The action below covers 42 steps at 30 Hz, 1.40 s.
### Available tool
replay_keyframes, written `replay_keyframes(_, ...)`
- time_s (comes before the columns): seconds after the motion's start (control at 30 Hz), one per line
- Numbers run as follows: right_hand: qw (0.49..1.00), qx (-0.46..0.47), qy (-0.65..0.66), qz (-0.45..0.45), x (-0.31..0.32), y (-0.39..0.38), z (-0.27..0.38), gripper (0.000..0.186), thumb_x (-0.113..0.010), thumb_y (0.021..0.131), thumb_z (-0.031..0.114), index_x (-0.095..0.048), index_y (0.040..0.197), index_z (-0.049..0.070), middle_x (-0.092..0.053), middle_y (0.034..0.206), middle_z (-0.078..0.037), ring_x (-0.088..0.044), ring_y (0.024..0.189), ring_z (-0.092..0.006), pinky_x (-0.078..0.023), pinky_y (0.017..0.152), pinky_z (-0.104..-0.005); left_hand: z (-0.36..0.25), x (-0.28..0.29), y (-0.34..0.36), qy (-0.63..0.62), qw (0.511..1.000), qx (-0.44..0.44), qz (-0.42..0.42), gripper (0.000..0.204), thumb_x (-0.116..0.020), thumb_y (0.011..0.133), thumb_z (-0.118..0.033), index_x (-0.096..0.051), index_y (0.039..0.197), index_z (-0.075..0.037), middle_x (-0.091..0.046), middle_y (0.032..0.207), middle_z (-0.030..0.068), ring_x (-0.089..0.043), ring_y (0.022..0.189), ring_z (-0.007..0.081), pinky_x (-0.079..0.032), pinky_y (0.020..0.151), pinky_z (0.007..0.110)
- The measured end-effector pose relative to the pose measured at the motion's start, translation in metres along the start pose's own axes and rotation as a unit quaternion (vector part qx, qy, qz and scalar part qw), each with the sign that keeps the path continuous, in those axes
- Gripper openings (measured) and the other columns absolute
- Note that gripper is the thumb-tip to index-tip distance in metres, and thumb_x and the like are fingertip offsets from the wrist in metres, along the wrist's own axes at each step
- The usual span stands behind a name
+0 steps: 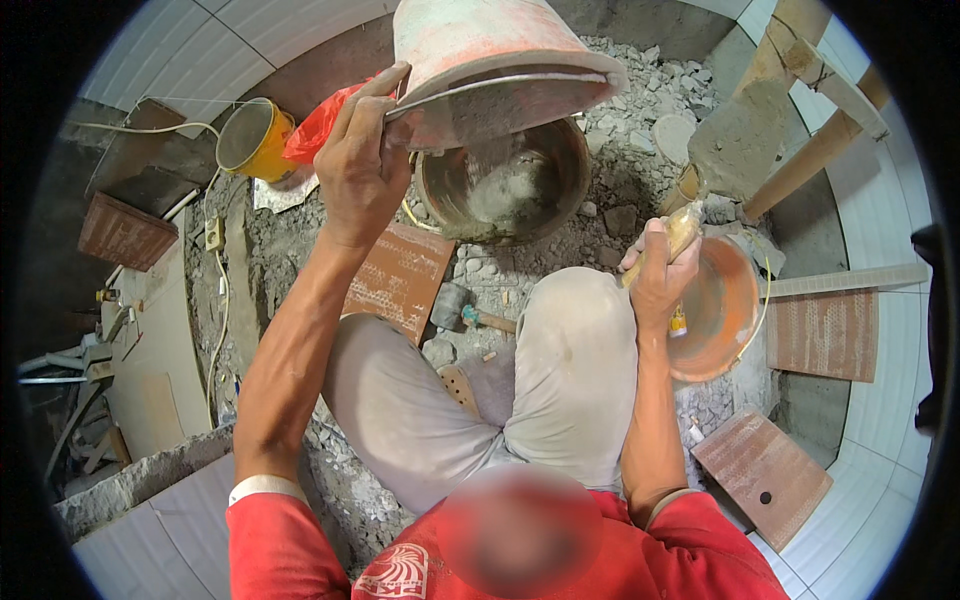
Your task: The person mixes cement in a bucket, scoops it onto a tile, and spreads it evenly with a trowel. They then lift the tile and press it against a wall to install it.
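My left hand (365,165) grips the rim of a whitish bucket (480,35), which is tipped over at the top of the view. Grey powder (490,150) falls from it into a dark, round bucket (572,185) below, where more powder lies in a pale heap. My right hand (662,268) is closed around the yellowish handle of a trowel (738,150), its broad grey blade pointing up and away from me. Just beside that hand stands an orange bucket (735,300) with a thin handle, its inside coated grey.
Rubble (650,85) covers the ground around the buckets. A hammer (490,319) and a brown tile (405,275) lie before my knees. More brown tiles (765,475) are at the right. A yellow bucket (255,140), a red plastic bag (325,125) and a cable (222,340) are at left.
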State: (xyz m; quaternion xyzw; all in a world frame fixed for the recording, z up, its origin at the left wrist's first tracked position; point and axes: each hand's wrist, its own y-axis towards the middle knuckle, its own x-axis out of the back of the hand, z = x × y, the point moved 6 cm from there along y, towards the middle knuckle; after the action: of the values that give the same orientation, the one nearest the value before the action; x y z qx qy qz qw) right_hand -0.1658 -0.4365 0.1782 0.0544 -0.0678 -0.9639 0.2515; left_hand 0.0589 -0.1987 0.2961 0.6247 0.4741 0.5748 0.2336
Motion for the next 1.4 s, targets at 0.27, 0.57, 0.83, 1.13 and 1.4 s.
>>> replay_keyframes(0.27,1.0,-0.008,0.005,-0.011,-0.001,0.0,-0.001,0.024,-0.065,0.096,0.018,-0.051,0.1,-0.001,-0.057,0.073,-0.007,-0.054,0.048,-0.0133,-0.044,0.047,-0.0282,-0.008,-0.009,0.003,-0.036,0.999,-0.02,0.0,0.014,-0.068,0.088,0.004,-0.062,0.1,0.0,-0.071,0.125,0.0153,-0.073,0.103,0.0327,-0.059,0.083,0.037)
replay_keyframes(0.57,1.0,-0.003,-0.007,-0.015,0.002,-0.001,0.004,0.023,-0.065,0.096,0.017,-0.051,0.1,-0.001,-0.057,0.076,-0.007,-0.054,0.048,-0.0131,-0.044,0.046,-0.0281,-0.015,-0.013,0.008,-0.016,0.997,-0.069,-0.008,0.018,-0.066,0.081,0.011,-0.059,0.095,0.001,-0.07,0.125,0.0189,-0.073,0.104,0.034,-0.06,0.083,0.038)
replay_keyframes(0.83,1.0,-0.002,-0.002,0.003,-0.002,0.0,0.001,0.026,-0.065,0.096,0.019,-0.051,0.102,-0.002,-0.056,0.075,-0.007,-0.053,0.048,-0.0126,-0.043,0.046,-0.0279,-0.013,-0.004,0.015,-0.01,0.998,-0.055,-0.018,0.016,-0.065,0.084,0.01,-0.058,0.096,0.002,-0.069,0.128,0.0194,-0.071,0.111,0.034,-0.06,0.086,0.039)
replay_keyframes(1.13,1.0,-0.007,-0.005,-0.015,0.001,0.0,0.002,0.026,-0.065,0.096,0.02,-0.05,0.1,-0.002,-0.055,0.07,-0.006,-0.053,0.048,-0.0125,-0.043,0.045,-0.028,-0.027,0.005,0.013,-0.008,0.997,-0.077,-0.011,0.01,-0.064,0.089,0.006,-0.057,0.095,0.002,-0.068,0.127,0.0224,-0.069,0.116,0.0353,-0.059,0.092,0.04)
replay_keyframes(1.4,1.0,-0.008,-0.007,-0.009,0.0,0.0,0.001,0.026,-0.065,0.096,0.019,-0.05,0.098,-0.002,-0.055,0.069,-0.006,-0.053,0.047,-0.0128,-0.043,0.045,-0.0286,-0.027,0.001,0.011,-0.016,0.997,-0.081,-0.008,0.021,-0.064,0.079,0.014,-0.057,0.095,0.002,-0.068,0.128,0.0217,-0.068,0.118,0.0367,-0.059,0.091,0.04)
